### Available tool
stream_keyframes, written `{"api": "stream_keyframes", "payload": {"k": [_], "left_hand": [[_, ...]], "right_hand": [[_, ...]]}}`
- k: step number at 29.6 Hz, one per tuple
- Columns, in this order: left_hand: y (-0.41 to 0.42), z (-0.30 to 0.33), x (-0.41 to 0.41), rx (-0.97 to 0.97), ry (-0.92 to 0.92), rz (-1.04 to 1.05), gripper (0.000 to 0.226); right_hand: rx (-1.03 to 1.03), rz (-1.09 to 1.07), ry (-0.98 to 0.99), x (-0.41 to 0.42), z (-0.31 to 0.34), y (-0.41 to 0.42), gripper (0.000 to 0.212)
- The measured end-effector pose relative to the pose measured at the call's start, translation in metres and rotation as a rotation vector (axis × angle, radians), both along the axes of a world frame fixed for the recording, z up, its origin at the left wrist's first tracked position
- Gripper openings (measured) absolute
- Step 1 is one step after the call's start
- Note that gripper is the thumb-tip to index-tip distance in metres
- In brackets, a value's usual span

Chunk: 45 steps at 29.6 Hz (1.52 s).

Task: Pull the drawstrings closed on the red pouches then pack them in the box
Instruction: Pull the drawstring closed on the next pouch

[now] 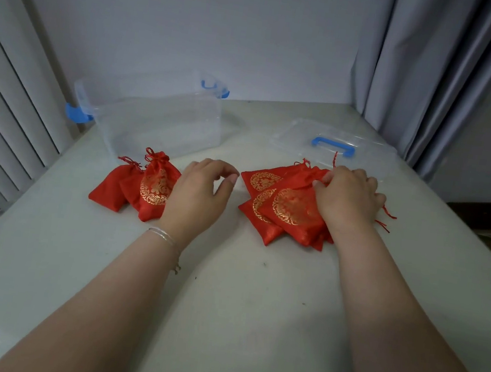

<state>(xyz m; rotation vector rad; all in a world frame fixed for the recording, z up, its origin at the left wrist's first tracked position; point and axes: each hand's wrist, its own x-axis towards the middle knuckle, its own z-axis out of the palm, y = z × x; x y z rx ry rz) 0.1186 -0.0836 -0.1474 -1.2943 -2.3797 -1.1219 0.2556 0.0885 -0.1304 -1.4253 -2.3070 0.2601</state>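
Two groups of red pouches with gold print lie on the white table point(225, 291). The left group point(145, 186) has its necks cinched shut with knotted cords. A flat overlapping stack of several pouches point(284, 209) lies to the right. My right hand point(348, 195) rests on that stack and pinches the mouth of the top pouch. Between the two groups my left hand point(203, 193) hovers with loosely curled fingers and holds nothing. The clear plastic box point(159, 119) with blue latches stands open behind the left group.
The box's clear lid point(335, 147) with a blue handle lies flat behind the right stack. A grey curtain point(436, 85) hangs at the back right, and slatted panels point(10, 101) stand left of the table. Behind the table is a wall.
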Motion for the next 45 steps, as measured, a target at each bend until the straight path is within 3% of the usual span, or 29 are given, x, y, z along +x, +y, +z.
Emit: {"api": "stream_keyframes", "payload": {"k": [3,6,8,10,13,17,19,21,24,28,31,34,38,45], "left_hand": [[0.000,0.005,0.006,-0.007,-0.108,-0.059,0.019],[0.000,0.013,0.012,0.036,-0.330,-0.167,0.029],[0.001,0.017,0.017,0.054,-0.459,-0.266,0.043],[0.002,0.017,0.019,0.094,-0.567,-0.349,0.042],[0.002,0.021,0.022,0.183,-0.700,-0.345,0.055],[-0.003,0.029,0.019,0.284,-0.857,-0.301,0.026],[-0.004,0.028,0.016,0.308,-0.935,-0.288,0.025],[-0.004,0.026,0.014,0.317,-0.961,-0.264,0.034],[-0.004,0.025,0.012,0.310,-0.981,-0.193,0.061],[-0.001,0.022,0.001,0.366,-1.025,-0.068,0.040],[-0.002,0.018,-0.007,0.344,-0.990,-0.016,0.043],[-0.004,0.013,-0.011,0.349,-0.955,0.031,0.045],[-0.004,0.011,-0.010,0.343,-0.815,0.083,0.044],[-0.001,0.013,-0.008,0.581,-0.990,0.056,0.041]], "right_hand": [[0.132,0.119,0.235,-0.001,0.004,-0.004,0.016],[0.222,0.418,0.497,-0.007,0.009,-0.017,0.012],[0.187,0.602,0.601,-0.009,0.012,-0.030,0.011],[0.136,0.707,0.656,-0.011,0.012,-0.041,0.012],[0.036,0.796,0.709,-0.015,0.008,-0.054,0.012],[-0.317,0.739,0.715,-0.020,0.004,-0.052,0.029],[-0.512,0.719,0.596,-0.022,0.000,-0.046,0.039],[-0.577,0.746,0.517,-0.025,-0.006,-0.043,0.035],[-0.543,0.764,0.463,-0.025,-0.010,-0.046,0.034],[-0.432,0.691,0.462,-0.022,-0.002,-0.044,0.029],[-0.415,0.600,0.618,-0.017,0.006,-0.038,0.015],[-0.476,0.552,0.709,-0.013,0.008,-0.031,0.019],[-0.394,0.525,0.577,-0.013,0.003,-0.027,0.013],[-0.319,0.382,0.479,-0.013,0.000,-0.018,0.025]]}}
